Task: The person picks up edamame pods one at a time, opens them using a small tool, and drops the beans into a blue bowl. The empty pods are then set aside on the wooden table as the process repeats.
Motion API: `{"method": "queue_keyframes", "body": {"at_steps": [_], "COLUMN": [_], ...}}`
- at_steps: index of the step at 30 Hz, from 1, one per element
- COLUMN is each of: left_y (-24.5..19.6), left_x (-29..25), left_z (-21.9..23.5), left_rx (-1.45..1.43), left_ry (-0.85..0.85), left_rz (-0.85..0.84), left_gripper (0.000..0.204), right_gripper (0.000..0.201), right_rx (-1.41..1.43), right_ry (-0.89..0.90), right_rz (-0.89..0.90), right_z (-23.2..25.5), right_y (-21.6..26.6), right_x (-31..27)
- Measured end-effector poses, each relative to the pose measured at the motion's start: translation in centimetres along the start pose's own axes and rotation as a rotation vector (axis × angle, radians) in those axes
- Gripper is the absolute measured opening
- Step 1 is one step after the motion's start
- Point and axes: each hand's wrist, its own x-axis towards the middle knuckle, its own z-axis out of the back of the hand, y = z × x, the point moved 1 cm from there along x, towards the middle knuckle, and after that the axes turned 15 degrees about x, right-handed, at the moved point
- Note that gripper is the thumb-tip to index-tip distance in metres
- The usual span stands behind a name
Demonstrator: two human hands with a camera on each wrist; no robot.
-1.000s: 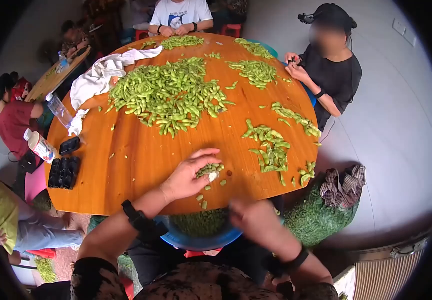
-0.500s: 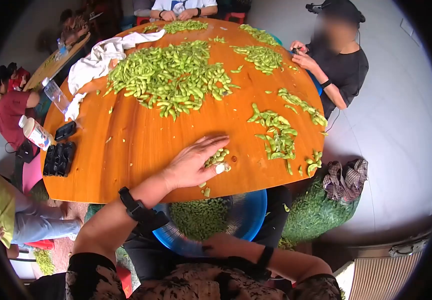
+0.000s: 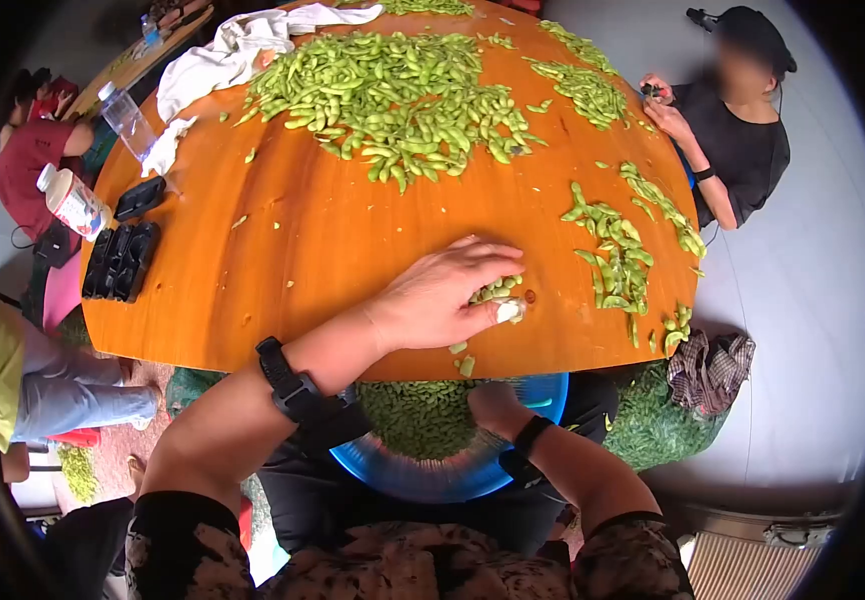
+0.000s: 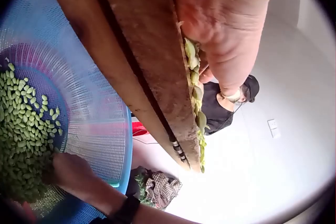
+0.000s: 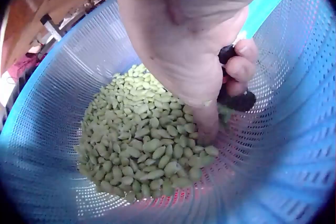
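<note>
Black wristbands (image 3: 288,385), patterned dark sleeves (image 3: 178,545)

A pod pile (image 3: 393,90) lies mid-table (image 3: 283,260), bottles (image 3: 73,200) at its left edge, a basket (image 3: 453,470) below the near edge.

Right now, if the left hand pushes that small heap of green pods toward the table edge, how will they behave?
The small heap of green pods would probably slide easily on the smooth orange wooden table. Being loose, separate pieces, they would likely scatter around the left hand, and some may drop off the edge.
</note>
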Motion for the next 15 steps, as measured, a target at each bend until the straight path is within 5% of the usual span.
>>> {"method": "queue_keyframes", "body": {"at_steps": [7,9,10,12,13,15], "left_y": [0.6,0.6,0.6,0.5,0.5,0.5], "left_x": [0.0,0.0,0.0,-0.1,0.0,0.0], "left_z": [-0.4,-0.4,-0.4,-0.5,-0.6,-0.6], "left_rx": [-0.04,-0.027,-0.018,-0.041,-0.06,-0.057], "left_ry": [-0.043,-0.037,-0.037,-0.057,-0.079,-0.072], "left_rz": [-0.033,-0.033,-0.039,-0.033,-0.024,-0.035], "left_gripper": [0.039,0.038,0.038,0.034,0.031,0.032], "right_gripper": [0.016,0.018,0.018,0.021,0.021,0.018], "right_rx": [0.068,-0.016,-0.017,0.174,0.173,-0.037], "right_ry": [0.056,-0.291,-0.288,-0.619,-0.621,-0.049], "right_rz": [0.039,0.212,0.21,0.336,0.332,0.085], "right_z": [0.5,1.4,1.6,2.4,2.4,1.5], "right_y": [-1.1,-1.5,-1.7,-1.6,-1.3,-0.6], "right_x": [0.2,0.5,0.7,0.7,0.4,0.1]}}
